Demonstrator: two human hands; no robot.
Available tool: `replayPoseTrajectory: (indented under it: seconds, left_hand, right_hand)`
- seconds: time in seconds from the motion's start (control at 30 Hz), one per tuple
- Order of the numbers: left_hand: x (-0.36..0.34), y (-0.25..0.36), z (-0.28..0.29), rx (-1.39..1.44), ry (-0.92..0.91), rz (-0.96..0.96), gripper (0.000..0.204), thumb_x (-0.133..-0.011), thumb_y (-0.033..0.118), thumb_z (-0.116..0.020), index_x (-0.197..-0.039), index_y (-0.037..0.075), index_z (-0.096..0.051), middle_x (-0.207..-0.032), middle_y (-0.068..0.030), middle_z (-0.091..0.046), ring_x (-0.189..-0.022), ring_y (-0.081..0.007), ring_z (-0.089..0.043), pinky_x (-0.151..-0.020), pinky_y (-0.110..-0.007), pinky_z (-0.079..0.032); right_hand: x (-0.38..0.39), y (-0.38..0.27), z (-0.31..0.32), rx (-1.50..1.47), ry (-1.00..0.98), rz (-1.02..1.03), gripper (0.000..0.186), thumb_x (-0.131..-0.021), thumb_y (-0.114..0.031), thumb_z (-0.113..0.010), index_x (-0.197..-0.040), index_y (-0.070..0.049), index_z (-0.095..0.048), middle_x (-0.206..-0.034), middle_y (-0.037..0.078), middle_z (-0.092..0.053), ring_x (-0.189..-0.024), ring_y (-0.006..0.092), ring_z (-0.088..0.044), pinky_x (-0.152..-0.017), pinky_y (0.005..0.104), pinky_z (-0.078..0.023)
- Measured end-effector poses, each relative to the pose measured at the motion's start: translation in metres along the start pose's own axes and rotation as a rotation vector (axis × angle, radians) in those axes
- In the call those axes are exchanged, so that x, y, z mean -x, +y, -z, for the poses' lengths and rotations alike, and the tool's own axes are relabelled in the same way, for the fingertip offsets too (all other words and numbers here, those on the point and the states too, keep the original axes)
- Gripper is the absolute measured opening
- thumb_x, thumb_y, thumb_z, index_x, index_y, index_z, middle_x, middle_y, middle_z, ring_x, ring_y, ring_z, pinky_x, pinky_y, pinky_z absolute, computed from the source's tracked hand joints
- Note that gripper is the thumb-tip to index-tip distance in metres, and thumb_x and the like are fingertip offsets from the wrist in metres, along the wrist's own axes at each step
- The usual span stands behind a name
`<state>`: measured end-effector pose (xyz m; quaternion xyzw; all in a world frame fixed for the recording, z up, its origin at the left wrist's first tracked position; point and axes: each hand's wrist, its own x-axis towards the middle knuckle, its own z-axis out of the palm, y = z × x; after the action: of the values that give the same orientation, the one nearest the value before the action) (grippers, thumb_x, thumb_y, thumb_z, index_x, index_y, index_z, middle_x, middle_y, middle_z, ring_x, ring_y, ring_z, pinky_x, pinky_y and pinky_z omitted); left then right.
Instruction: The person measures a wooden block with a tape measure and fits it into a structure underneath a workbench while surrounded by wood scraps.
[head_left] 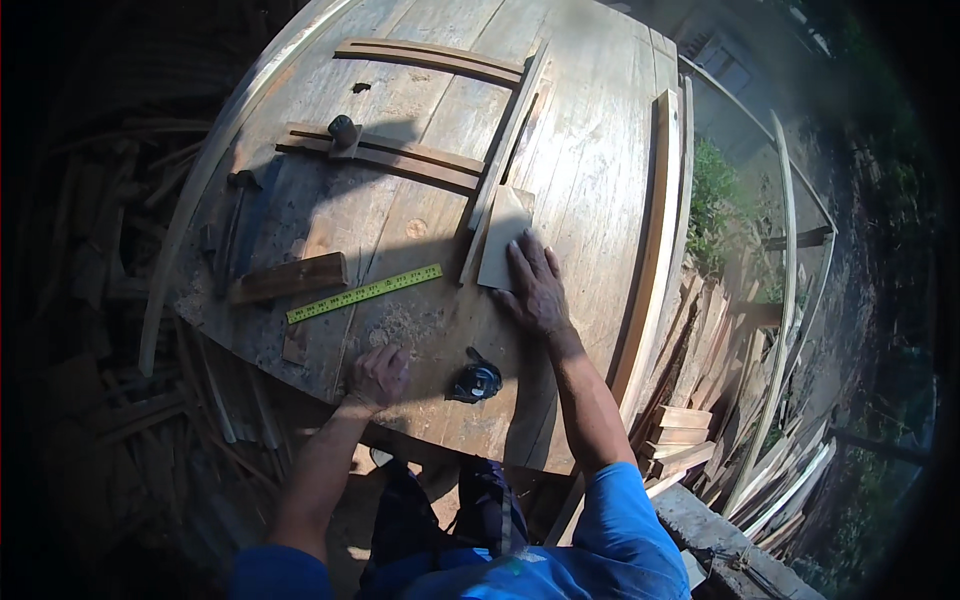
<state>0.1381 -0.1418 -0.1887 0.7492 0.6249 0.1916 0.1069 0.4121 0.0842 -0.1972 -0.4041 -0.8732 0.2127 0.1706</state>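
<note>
At lower centre, the left hand (378,376) rests loosely curled on the table (590,190); whether it pinches anything I cannot tell. To its right sits a dark tape measure (475,382), apparently kept within reach. A yellow measuring strip (365,293) lies left of centre. Mid-frame, the right hand (535,285) is spread over the lower edge of a flat board (507,240), probably steadying it against the long strip (507,145). Toward upper left, paired slats (420,172) reach that strip, seemingly laid out as a frame.
</note>
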Motion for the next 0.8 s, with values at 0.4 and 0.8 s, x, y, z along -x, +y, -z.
replayPoseTrajectory:
  seconds: [0.4, 0.8]
  left_hand:
    - [-0.008, 0.005, -0.002, -0.004, -0.032, 0.022, 0.038, -0.075, 0.016, -0.065, -0.111, 0.011, -0.056, -0.084, -0.0089, -0.055, -0.073, -0.0300, -0.062, -0.059, -0.044, -0.052]
    - [0.001, -0.010, -0.010, -0.003, -0.047, -0.001, 0.038, -0.082, 0.028, -0.069, -0.117, 0.015, -0.059, -0.106, -0.0060, -0.058, -0.092, -0.0243, -0.065, -0.076, -0.039, -0.057]
  right_hand:
    - [-0.019, 0.034, 0.005, -0.064, -0.004, 0.051, 0.085, -0.086, -0.039, -0.074, -0.154, -0.005, -0.036, -0.162, 0.021, -0.028, -0.152, 0.0363, -0.024, -0.123, 0.0499, -0.019]
    - [0.070, 0.020, 0.027, -0.045, -0.006, 0.103, 0.083, -0.090, -0.033, -0.071, -0.155, -0.001, -0.030, -0.156, 0.029, -0.032, -0.144, 0.0483, -0.031, -0.118, 0.0536, -0.030]
